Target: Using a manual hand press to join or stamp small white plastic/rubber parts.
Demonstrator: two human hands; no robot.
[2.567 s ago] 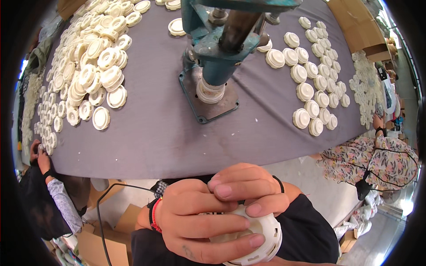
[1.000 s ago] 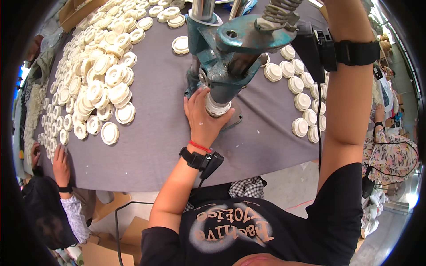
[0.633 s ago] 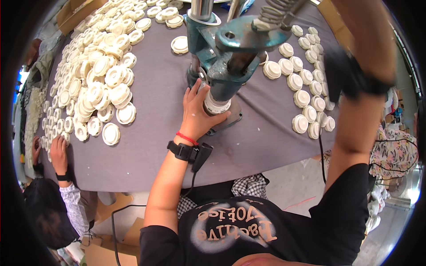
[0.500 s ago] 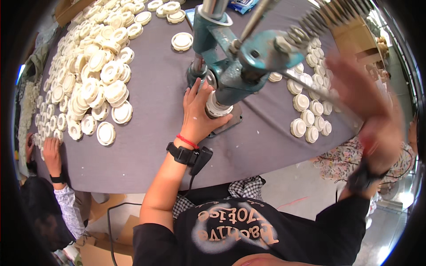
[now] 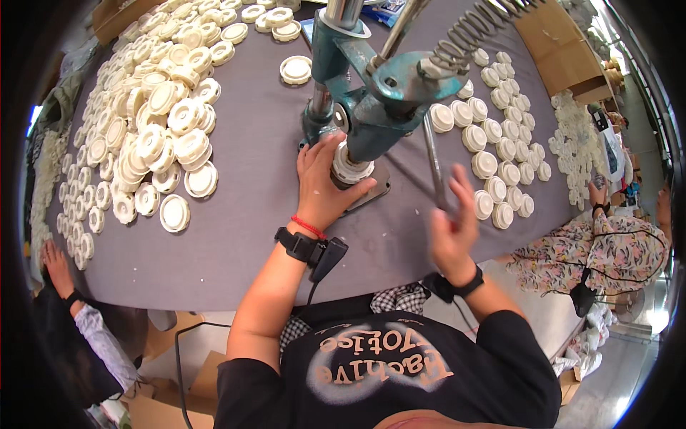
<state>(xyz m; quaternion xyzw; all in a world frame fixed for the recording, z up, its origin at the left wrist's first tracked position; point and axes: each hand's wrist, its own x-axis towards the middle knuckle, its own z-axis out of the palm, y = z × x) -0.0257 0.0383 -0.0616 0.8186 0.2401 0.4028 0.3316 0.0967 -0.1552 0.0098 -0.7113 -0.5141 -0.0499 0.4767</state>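
Left hand (image 5: 321, 175) was wrapped round the near-left side of a white round plastic cap (image 5: 354, 170), thumb along the front, fingers together toward the back; grip force couldn't be told. Cap sat above the base plate (image 5: 381, 187) of a teal lever press (image 5: 411, 82), directly under the ram (image 5: 371, 136); contact with the ram was unclear. Right hand (image 5: 455, 232), blurred, was just beside the lower end of the steel lever (image 5: 432, 154), palm open, thumb apart from the fingers, nothing visible in it; touch on the lever couldn't be told. Doing this well likely meant seating the cap flat and centred, keeping the left fingers low on its side wall and out of the gap below the ram, and moving the lever only with those fingertips clear. A tilted cap would probably have loaded unevenly. Loose cream caps (image 5: 150, 141) were heaped on the left of the grey cloth (image 5: 250, 243); stepped caps (image 5: 484, 165) stood spread out on the right.
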